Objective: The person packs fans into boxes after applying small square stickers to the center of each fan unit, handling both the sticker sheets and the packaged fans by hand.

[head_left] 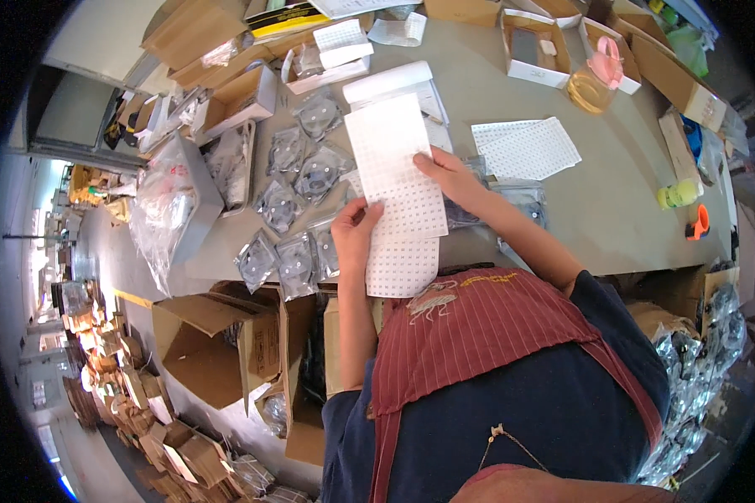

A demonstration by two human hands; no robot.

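Printed sheet [403, 180] is held above the grey table [629, 193], rows of marks filling its lower part; another piece or fold hangs below, can't tell which. Progress: looks early, sheet in hand, nothing visibly peeled off. Loose sheets [524, 147] lie flat to the right, unhandled. Bagged parts [319, 172] spread left; too small to tell if marked. Right hand [451, 178] pinches the sheet's right edge; left hand [352, 235] grips its left edge, lower, sheet between them.
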